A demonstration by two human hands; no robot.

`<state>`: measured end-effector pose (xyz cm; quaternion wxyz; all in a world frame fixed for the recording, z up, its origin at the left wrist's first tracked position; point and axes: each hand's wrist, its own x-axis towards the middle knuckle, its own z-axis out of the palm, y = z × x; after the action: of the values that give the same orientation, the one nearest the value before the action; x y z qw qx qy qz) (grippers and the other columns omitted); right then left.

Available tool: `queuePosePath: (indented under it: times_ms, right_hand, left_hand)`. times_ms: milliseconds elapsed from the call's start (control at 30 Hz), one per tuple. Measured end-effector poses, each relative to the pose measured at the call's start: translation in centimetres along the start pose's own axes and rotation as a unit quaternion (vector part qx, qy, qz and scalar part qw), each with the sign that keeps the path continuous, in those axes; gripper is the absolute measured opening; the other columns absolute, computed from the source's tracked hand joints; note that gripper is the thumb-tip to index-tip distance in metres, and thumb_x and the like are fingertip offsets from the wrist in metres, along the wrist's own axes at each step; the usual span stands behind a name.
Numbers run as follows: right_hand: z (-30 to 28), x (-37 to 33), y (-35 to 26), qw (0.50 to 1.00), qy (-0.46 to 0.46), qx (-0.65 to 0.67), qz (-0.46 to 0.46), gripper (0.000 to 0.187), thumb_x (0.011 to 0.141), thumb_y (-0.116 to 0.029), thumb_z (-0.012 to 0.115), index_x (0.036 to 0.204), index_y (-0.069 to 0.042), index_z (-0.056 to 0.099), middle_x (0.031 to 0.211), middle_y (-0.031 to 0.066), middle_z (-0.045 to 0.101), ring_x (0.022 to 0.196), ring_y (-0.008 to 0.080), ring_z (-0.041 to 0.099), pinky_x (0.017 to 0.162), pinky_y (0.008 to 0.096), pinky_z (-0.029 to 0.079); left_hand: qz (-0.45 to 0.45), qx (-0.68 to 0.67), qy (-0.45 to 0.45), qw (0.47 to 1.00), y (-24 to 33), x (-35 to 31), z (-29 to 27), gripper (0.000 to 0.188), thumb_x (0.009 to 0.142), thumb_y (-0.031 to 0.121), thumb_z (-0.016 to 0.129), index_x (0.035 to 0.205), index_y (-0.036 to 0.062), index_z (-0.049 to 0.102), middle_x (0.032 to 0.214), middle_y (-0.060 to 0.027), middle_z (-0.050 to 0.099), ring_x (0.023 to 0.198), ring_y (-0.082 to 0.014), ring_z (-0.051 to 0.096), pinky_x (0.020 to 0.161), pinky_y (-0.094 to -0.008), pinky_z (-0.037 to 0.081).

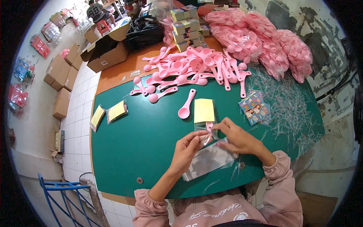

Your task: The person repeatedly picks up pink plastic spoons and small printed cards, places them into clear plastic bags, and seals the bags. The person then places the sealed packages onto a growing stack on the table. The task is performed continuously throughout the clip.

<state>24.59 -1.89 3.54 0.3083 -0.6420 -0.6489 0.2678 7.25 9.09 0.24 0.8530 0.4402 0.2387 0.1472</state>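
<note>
In front of me a clear plastic bag (214, 113) holds a yellow card (203, 110) and a pink spoon, whose handle end (209, 125) shows below the card. My left hand (187, 148) pinches the near end of this bag between thumb and fingers. My right hand (242, 138) has its bent fingers at the bag's right edge, close to the spoon handle. Beneath both hands lie flat, unfilled clear bags (208, 162). A single pink measuring spoon (184, 112) rests on the green tabletop, left of the yellow card.
Many loose pink spoons (177, 68) are heaped at the back. Two packed bags (116, 112) lie left. Printed cards (255, 108) and clear plastic strips (287, 109) lie right. Behind are bulging spoon bags (261, 38), card stacks (186, 28) and an open carton (109, 53).
</note>
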Motion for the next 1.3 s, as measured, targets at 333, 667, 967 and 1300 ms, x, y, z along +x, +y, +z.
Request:
queuePosePath:
  times_ms: [333, 667, 967, 1300]
  right_hand:
    - [0.8, 0.5, 1.8, 0.98, 0.196, 0.009, -0.026, 0.011, 0.073, -0.005, 0.065, 0.082, -0.005, 0.059, 0.081, 0.0057, 0.045, 0.065, 0.0154, 0.046, 0.059, 0.0267, 0.039]
    - [1.1, 0.0, 3.0, 0.978, 0.102, 0.169, 0.067, 0.01, 0.079, -0.011, 0.063, 0.083, -0.003, 0.058, 0.081, 0.0019, 0.048, 0.06, 0.0066, 0.044, 0.053, 0.0205, 0.036]
    - [2.4, 0.4, 2.8, 0.914, 0.117, 0.328, 0.207, 0.015, 0.084, -0.012, 0.057, 0.087, 0.001, 0.05, 0.073, 0.0031, 0.055, 0.065, 0.008, 0.055, 0.055, 0.0217, 0.044]
    - [2.7, 0.6, 2.2, 0.921, 0.16, 0.301, 0.189, 0.017, 0.083, -0.004, 0.055, 0.097, -0.001, 0.046, 0.068, 0.0049, 0.056, 0.059, 0.0087, 0.057, 0.051, 0.0225, 0.046]
  left_hand:
    - [0.003, 0.009, -0.051, 0.999, 1.1, -0.3, 0.0, 0.025, 0.093, 0.008, 0.037, 0.114, -0.0018, 0.047, 0.101, -0.0184, 0.058, 0.091, -0.0228, 0.061, 0.084, -0.0299, 0.048]
    - [0.179, 0.463, 0.066, 0.866, 0.6, 0.8, 0.3, 0.011, 0.077, 0.006, 0.064, 0.084, 0.001, 0.058, 0.086, -0.0066, 0.058, 0.079, -0.0123, 0.058, 0.065, -0.027, 0.051]
    - [0.069, 0.354, 0.13, 0.924, -0.6, 1.7, -0.4, 0.015, 0.076, 0.008, 0.067, 0.083, 0.0008, 0.055, 0.076, -0.0034, 0.06, 0.07, -0.008, 0.057, 0.058, -0.0194, 0.048]
    - [0.078, 0.304, 0.138, 0.939, -0.4, 1.5, 0.2, 0.016, 0.083, 0.008, 0.059, 0.091, 0.0032, 0.046, 0.078, -0.0014, 0.055, 0.069, -0.0057, 0.054, 0.054, -0.0185, 0.043]
